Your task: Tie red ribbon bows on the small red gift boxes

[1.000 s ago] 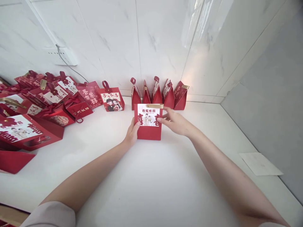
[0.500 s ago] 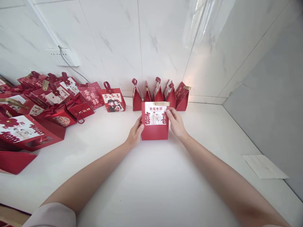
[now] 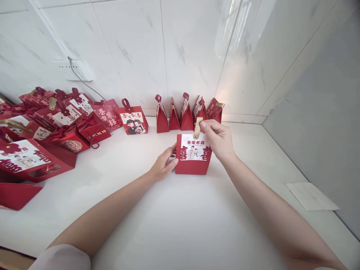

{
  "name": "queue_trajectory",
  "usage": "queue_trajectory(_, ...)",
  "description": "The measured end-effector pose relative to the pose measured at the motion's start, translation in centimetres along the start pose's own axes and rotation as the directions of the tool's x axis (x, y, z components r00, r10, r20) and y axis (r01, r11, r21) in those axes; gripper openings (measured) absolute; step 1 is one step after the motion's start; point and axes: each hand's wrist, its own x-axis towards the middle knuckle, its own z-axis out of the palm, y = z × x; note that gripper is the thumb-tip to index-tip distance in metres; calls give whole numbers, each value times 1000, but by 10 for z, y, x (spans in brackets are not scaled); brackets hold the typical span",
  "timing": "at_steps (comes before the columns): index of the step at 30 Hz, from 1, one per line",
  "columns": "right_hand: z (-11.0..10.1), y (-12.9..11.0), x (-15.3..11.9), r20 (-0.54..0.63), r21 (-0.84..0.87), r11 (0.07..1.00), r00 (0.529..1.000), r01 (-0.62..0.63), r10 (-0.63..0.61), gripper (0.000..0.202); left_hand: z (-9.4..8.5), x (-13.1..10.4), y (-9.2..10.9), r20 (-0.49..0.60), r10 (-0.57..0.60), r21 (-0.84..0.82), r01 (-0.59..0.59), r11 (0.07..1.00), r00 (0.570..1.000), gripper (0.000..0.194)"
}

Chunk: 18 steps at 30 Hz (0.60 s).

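A red gift box [image 3: 192,167] with a white printed panel of a bridal couple stands on the white table in front of me. Its gold ribbon handle [image 3: 197,128] points upward from the top edge. My right hand [image 3: 219,138] pinches this handle between thumb and fingers. At the box's left side, my left hand [image 3: 165,164] grips the edge, thumb in front and the other fingers partly hidden behind. Just beyond the box, several slim red gift boxes [image 3: 186,119] stand in a row, seen from their narrow sides.
A red box with a cartoon couple [image 3: 133,122] stands left of the row. Many red boxes crowd the left, a large windowed one [image 3: 60,165] nearest. A white paper [image 3: 312,196] lies at the right. A tiled wall [image 3: 135,48] with a socket [image 3: 74,70] closes the back.
The box has shifted slightly right and nearer to me. My right hand has moved from its upper right edge to the gold handle, which now stands up instead of lying sideways.
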Motion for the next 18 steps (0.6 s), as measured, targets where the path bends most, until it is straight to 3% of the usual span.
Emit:
queue_trajectory(2,3,5,-2,19,56,998,1000,-13,12,31,0,1,0,-26,-46,-47,44,998,999,54)
queue_trajectory(4,10,16,-7,37,119,992,999,-40,36,40,0,3,-1,-121,-139,-111,125,986,983,53)
queue_trajectory(7,28,43,-20,90,169,967,980,-190,177,61,-3,7,-5,-346,-290,-194,234,953,892,50)
queue_trajectory(9,39,62,-30,245,181,917,919,-355,307,64,-6,9,-7,-435,-341,-237,259,936,833,49)
queue_trajectory(12,46,79,-41,375,153,894,862,-420,341,58,-9,11,-9,-455,-371,-297,255,920,810,48)
queue_trajectory(18,38,76,-42,441,120,897,832,-426,336,54,-11,13,-14,-410,-452,-410,283,867,792,48)
